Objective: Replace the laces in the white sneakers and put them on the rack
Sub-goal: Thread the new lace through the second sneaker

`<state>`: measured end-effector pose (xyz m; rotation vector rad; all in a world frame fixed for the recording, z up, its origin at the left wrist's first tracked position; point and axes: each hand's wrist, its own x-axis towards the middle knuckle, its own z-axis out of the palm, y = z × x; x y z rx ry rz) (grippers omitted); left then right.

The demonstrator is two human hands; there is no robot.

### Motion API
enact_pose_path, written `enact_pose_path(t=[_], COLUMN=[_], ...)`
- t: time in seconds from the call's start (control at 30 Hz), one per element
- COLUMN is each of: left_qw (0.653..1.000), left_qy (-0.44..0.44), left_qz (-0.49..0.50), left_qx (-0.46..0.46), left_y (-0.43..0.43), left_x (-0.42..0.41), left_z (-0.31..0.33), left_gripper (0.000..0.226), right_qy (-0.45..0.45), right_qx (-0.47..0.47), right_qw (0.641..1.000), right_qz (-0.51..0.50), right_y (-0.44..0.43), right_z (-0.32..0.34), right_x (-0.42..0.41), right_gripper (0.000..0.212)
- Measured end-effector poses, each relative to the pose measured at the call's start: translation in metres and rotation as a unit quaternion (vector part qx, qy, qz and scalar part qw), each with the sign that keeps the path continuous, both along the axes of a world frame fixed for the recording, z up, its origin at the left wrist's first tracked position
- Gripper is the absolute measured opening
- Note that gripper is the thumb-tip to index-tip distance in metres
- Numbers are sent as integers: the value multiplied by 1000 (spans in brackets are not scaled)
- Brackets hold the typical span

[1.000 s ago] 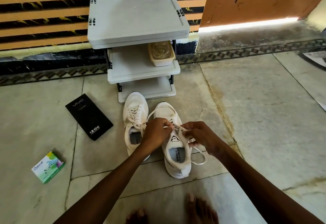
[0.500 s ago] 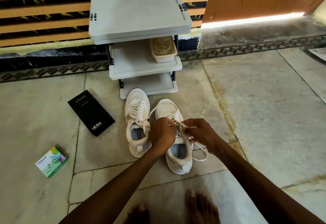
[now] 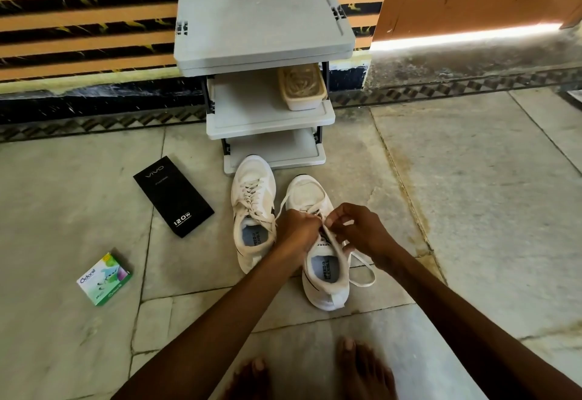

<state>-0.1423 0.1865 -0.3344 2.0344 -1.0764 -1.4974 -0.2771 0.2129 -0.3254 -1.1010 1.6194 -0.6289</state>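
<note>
Both grips are busy on the same lace (image 3: 372, 274). The left grip (image 3: 296, 229) is curled tight around it right over the tongue of the right sneaker (image 3: 327, 276). The right grip (image 3: 362, 232) pinches it between thumb and fingertips, the other fingers loosely bent. The two are nearly touching, just above the eyelets. A slack loop of lace hangs off the right side of that shoe onto the floor (image 3: 472, 210), and another strand runs up past the toe on the left.

The left sneaker (image 3: 252, 210) sits just beside it, already laced. Its toe is right up against the bottom shelf of the grey rack (image 3: 264, 18), so neither shoe is on the rack yet. Both point toward the wall.

The rack's middle shelf has a beige tub (image 3: 302, 87) on its right side; can't really tell what's in it. Left of the shoes there's a black box (image 3: 173, 196) lying flat on the tiles. Further out toward the near left there's a small green box (image 3: 104, 278). Bare feet (image 3: 365, 368) show at the bottom edge.
</note>
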Motion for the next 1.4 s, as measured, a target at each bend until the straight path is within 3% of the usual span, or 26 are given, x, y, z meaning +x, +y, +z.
enact_pose_path(t=[0.07, 0.17, 0.27, 0.37, 0.43, 0.5, 0.6, 0.67, 0.73, 0.8, 0.83, 0.9, 0.97, 1.03, 1.23, 1.4], left_qw=[997, 993, 990, 987, 986, 986, 982, 976, 962, 958, 958, 947, 928, 916, 921, 937], left_qy=[55, 73, 80, 81, 71, 54, 24, -20, -81, -55, -4, 85, 138, 143, 14, -29], left_qz=[-4, -42, -75, -118, -140, -155, -188, -215, -251, -261, -253, -241, -241, -262, -286, -256], left_qx=[51, 83, 84, 71, 58, 41, -2, -33, -65, -107, -134, -195, -249, -268, -264, -235], left_y=[-6, -8, -4, -5, -7, -6, -2, -4, -8, -18, -22, -32, -39, -39, -28, -20], left_x=[8, 17, 18, 21, 21, 19, 15, 15, 18, 24, 27, 32, 36, 37, 35, 32], left_z=[10, 17, 17, 15, 13, 12, 10, 9, 16, 29, 37, 56, 63, 60, 23, -4], left_gripper=[7, 24, 14, 4, 2, 3, 17, 11, 5, 9, 15, 22, 25, 37, 93, 115], right_qy=[41, 108, 150, 136, 78, -56, -324, -403, -342, -136, -23, 146, 226, 249, 252, 199], right_qx=[-45, -102, -144, -244, -298, -316, -289, -240, -180, -107, -64, -14, -22, -18, -25, -50], right_qw=[998, 989, 978, 959, 945, 931, 863, 838, 892, 978, 997, 985, 958, 942, 944, 959], right_qz=[-1, -7, -18, -53, -107, -176, -257, -279, -235, -113, -33, 95, 178, 223, 212, 195], right_y=[0, -2, -9, -21, -28, -34, -45, -51, -55, -49, -45, -35, -29, -26, -23, -19], right_z=[-10, -22, -18, 6, 30, 59, 102, 112, 104, 77, 63, 37, 19, 6, -11, -20], right_x=[3, 7, 1, -11, -19, -25, -36, -42, -42, -41, -38, -32, -24, -18, -12, -14], right_gripper=[14, 28, 35, 34, 31, 30, 24, 26, 29, 28, 26, 16, 8, 14, 22, 16])
